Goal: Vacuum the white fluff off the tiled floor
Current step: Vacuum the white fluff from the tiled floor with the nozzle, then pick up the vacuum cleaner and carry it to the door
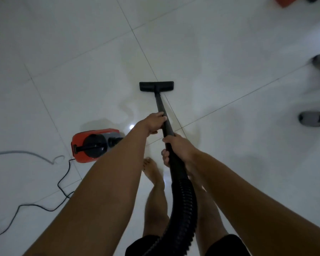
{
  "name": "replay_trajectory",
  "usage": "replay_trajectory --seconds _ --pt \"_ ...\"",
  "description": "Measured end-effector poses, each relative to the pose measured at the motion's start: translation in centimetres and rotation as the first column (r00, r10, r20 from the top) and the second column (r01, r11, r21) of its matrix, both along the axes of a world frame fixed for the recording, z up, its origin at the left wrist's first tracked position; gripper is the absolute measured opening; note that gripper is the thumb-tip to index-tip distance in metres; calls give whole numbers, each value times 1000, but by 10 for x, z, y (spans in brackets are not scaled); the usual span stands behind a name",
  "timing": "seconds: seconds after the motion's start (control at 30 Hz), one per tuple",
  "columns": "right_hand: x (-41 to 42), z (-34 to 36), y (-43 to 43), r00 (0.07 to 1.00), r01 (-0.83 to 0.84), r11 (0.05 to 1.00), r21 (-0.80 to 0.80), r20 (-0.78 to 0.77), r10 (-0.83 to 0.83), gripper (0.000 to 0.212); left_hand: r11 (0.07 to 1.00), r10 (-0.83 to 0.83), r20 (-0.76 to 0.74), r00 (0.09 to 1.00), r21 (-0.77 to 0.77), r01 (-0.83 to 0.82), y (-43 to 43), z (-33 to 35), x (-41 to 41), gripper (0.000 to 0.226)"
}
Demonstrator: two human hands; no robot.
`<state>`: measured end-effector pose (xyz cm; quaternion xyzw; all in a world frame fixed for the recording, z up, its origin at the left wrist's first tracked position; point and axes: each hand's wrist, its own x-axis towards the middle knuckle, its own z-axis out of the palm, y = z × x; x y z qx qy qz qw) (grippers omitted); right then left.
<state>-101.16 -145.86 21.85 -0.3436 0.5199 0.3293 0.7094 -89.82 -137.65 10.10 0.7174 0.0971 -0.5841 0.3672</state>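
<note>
A black vacuum wand (162,106) runs forward from my hands to a flat black floor head (156,86) resting on the white tiled floor (81,52). My left hand (153,122) grips the wand higher up its tube. My right hand (175,148) grips it just behind, where the ribbed black hose (183,196) begins and curves down past my legs. No white fluff shows on the glossy tiles.
The red and black vacuum body (92,145) sits on the floor at my left, with a black power cord (63,183) and a grey cable (26,154) trailing left. Another person's grey shoes (314,119) stand at the right edge. My bare foot (151,170) is below the wand.
</note>
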Motion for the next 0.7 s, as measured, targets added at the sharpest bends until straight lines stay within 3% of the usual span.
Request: replay_trajectory --seconds 0.1,0.3,0.53,0.6,0.7 --pt "23 -4 0 1000 -24 999 -39 11 24 33 994 -108 56 993 -26 110 9 28 10 49" --pt "65 -3 12 999 13 998 -65 35 -10 4 972 -218 154 964 -52 228 45 109 31 50" --pt "120 -2 13 991 -53 987 -153 117 71 11 980 -189 186 964 -21 196 93 186 42 47" --pt "138 -1 9 985 -92 980 -176 127 115 11 991 -124 135 983 -33 130 106 209 44 66" --pt "170 11 7 973 -144 960 -239 142 181 6 987 -25 100 995 -157 41 115 245 51 75"
